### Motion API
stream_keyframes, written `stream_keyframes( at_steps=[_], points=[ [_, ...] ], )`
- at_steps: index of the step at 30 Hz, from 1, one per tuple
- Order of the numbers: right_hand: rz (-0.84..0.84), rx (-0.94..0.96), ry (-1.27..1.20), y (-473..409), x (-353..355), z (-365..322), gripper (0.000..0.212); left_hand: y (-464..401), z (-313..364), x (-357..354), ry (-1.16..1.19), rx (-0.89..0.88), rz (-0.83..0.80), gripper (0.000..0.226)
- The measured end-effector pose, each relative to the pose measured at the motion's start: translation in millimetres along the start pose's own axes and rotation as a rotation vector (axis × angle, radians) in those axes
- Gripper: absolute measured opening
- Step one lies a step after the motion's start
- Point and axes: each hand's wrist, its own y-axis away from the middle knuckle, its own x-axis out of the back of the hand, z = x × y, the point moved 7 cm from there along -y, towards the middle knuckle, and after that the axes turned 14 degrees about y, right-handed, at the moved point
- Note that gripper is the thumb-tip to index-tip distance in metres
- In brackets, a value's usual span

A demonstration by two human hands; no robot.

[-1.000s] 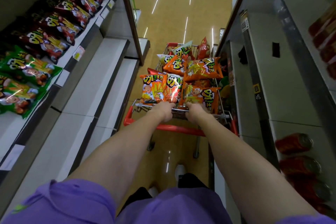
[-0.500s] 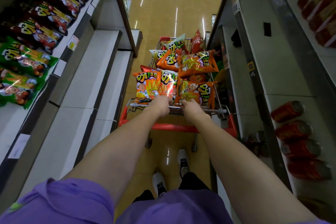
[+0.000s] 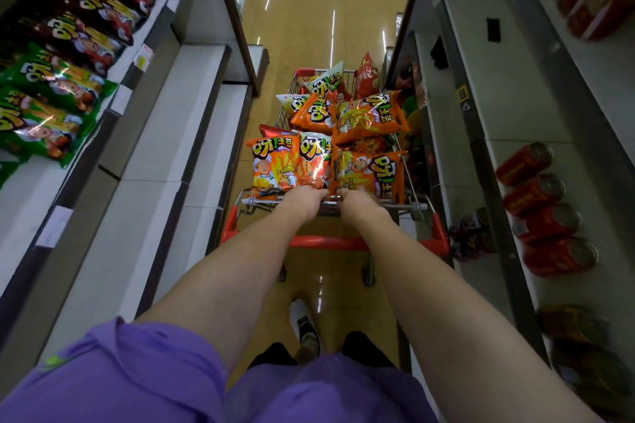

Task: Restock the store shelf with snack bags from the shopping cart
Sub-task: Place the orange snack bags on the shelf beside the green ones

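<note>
A red-framed wire shopping cart (image 3: 440,237) stands in the aisle ahead of me, heaped with orange snack bags (image 3: 369,115) and a few pale ones. My left hand (image 3: 304,201) and my right hand (image 3: 359,203) both grip the cart's metal handle bar (image 3: 405,206), side by side near its middle. On the left, the store shelf (image 3: 137,79) carries green snack bags (image 3: 51,89) and dark red snack bags (image 3: 103,10) on its upper level. Its lower white levels lie bare.
The right-hand shelving (image 3: 481,134) holds red cans (image 3: 536,189) lying on their sides and red packets higher up. The cart sits close to the right shelf. A shiny yellow floor (image 3: 309,21) runs down the narrow aisle. My feet show below the cart.
The cart and I have rolled forward along the aisle; the shelves and red cans slid toward me. Both hands stayed on the handle bar.
</note>
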Motion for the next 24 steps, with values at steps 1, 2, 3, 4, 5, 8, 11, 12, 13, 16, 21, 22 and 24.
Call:
stream_keyframes(
  at_steps=[1, 2, 3, 4, 5, 8, 11, 12, 13, 16, 21, 22, 24],
  points=[
    [0.002, -0.007, 0.038, 3.8, -4.4, 0.3, 0.054, 7.5, 1.3, -4.5, 0.004, 0.012, -0.002, 0.059],
    [0.008, -0.019, 0.077, 10.7, -8.6, 1.9, 0.059, 16.1, 2.9, -10.2, -0.001, 0.026, 0.001, 0.06],
    [0.004, -0.02, 0.106, 17.2, -14.4, 3.2, 0.061, 25.3, 5.2, -15.3, -0.012, 0.039, 0.007, 0.06],
    [0.007, 0.012, 0.137, 24.9, -22.2, 2.6, 0.059, 35.7, 7.1, -22.5, -0.027, 0.056, 0.006, 0.059],
    [0.001, 0.047, 0.123, 32.3, -29.8, 2.2, 0.056, 43.2, 8.4, -29.0, -0.038, 0.069, 0.011, 0.056],
    [0.05, 0.076, 0.146, 57.8, -48.0, 6.2, 0.053, 67.6, 16.7, -46.9, -0.088, 0.118, 0.005, 0.042],
    [0.018, 0.061, 0.128, 83.5, -69.8, 9.9, 0.06, 92.0, 26.0, -64.7, -0.112, 0.148, -0.01, 0.034],
    [0.005, 0.059, 0.124, 92.1, -76.2, 11.2, 0.064, 99.4, 27.7, -70.4, -0.121, 0.15, -0.019, 0.034],
    [-0.006, 0.059, 0.126, 99.8, -83.3, 11.5, 0.068, 107.6, 28.8, -75.5, -0.128, 0.15, -0.026, 0.035],
    [-0.036, 0.049, 0.138, 123.6, -104.4, 11.5, 0.076, 133.1, 31.2, -90.6, -0.156, 0.144, -0.049, 0.035],
    [-0.048, -0.015, 0.15, 167.4, -136.6, 7.8, 0.076, 177.3, 39.9, -118.0, -0.208, 0.132, -0.052, 0.036],
    [-0.044, -0.024, 0.148, 176.0, -142.7, 7.0, 0.076, 186.8, 40.7, -122.6, -0.215, 0.126, -0.043, 0.037],
    [-0.04, -0.04, 0.151, 197.2, -156.7, 3.7, 0.077, 210.5, 40.2, -133.6, -0.204, 0.108, -0.02, 0.041]
  ],
)
